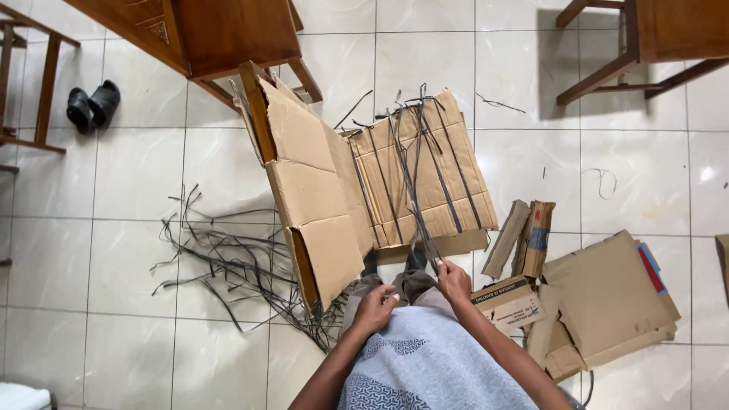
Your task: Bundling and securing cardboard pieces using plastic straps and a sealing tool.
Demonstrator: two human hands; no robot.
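A: Cardboard sheet [421, 171] flat on tiled floor [137, 175], dark strips [425, 228] laid lengthwise across it. Right hand [454, 281]?

B: Pinching strip ends, likely to keep them taut. Left hand [374, 307] loosely curled, empty. Loose strip pile [228, 262] within reach.

brown cardboard sheet [425, 171], black strips [228, 258], white floor tiles [137, 175], grey-blue patterned garment [425, 364], black sandals [93, 105].

Black sandals [93, 105] on tiled floor [137, 175] upper left. Wooden chairs [228, 34] along top edge. Flattened cartons [607, 300] stacked at right.
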